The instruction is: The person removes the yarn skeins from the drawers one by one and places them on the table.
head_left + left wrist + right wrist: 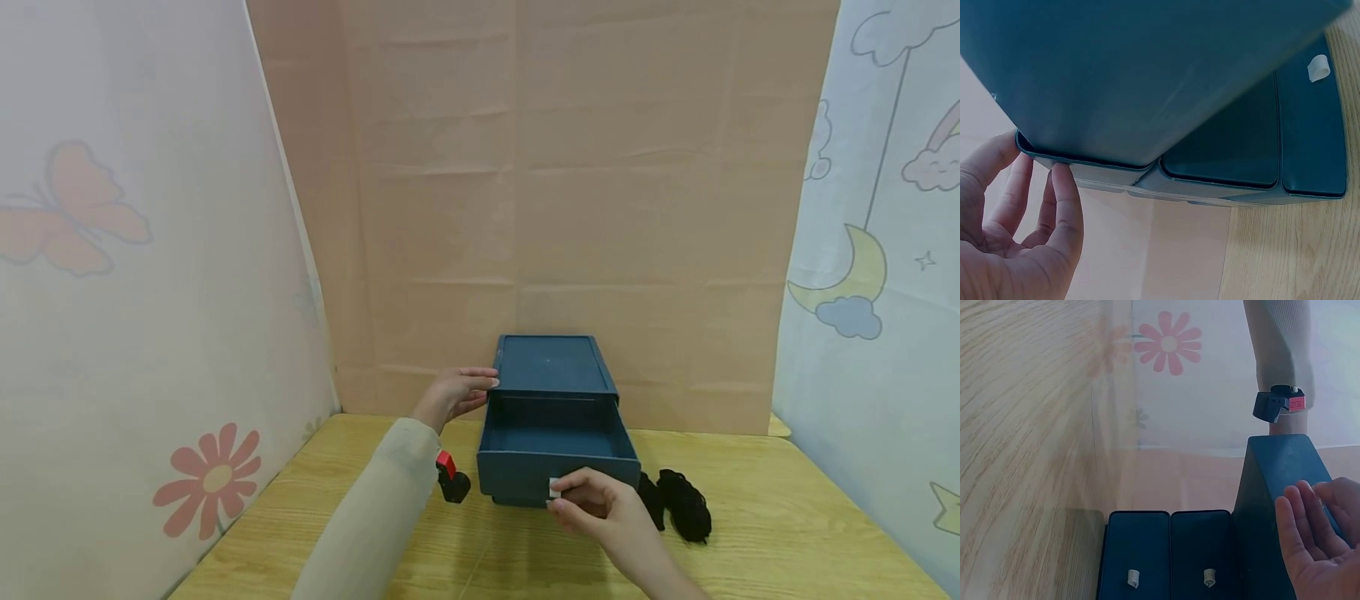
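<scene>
A dark blue drawer cabinet [555, 364] stands on the table with its top drawer [516, 477] pulled out toward me; the part of the drawer's inside that shows holds nothing. My right hand [603, 510] pinches the small white pull tab [553, 487] on that drawer's front between thumb and finger. At the cabinet's upper left side, my left hand [459, 393] rests its fairly straight fingers against the edge. The left wrist view shows those fingertips [1065, 172] touching the frame's rim. Two lower drawers [1141, 540] are closed, each with a white tab [1209, 577].
Black bundles, perhaps yarn [686, 507], lie on the wooden table [757, 508] right of the cabinet. A tan backdrop [645, 208] rises behind it, and printed white sheets [187, 317] hang at both sides. A black and red device [452, 477] sits on my left wrist.
</scene>
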Motion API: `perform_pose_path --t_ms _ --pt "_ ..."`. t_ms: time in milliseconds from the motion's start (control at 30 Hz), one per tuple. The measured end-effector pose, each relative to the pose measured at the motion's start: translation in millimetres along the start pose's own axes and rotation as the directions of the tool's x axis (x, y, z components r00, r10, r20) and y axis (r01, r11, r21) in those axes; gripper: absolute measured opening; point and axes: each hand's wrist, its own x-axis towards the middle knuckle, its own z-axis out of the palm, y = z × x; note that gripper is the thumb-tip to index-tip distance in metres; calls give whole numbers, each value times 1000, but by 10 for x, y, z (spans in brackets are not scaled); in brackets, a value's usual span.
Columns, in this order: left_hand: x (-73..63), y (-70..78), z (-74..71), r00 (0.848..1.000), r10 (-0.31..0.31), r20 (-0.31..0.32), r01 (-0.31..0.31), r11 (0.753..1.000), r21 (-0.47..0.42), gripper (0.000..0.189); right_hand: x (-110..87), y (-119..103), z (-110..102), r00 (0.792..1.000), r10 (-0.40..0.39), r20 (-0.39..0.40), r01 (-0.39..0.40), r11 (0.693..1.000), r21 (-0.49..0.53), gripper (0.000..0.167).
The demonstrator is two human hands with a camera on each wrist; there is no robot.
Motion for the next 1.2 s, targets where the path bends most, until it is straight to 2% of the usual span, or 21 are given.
perform_pose_path --t_ms 667,867,1200 --pt "22 -12 13 1000 -6 -8 6 1000 3 25 45 0 27 999 11 -45 -10 999 33 37" --pt "20 -15 19 1000 -8 -13 8 1000 6 26 112 4 12 998 -21 -60 20 1000 -13 34" --pt "5 -4 17 1000 -10 -7 10 1000 -2 24 270 29 4 992 -48 -115 44 998 -33 29"
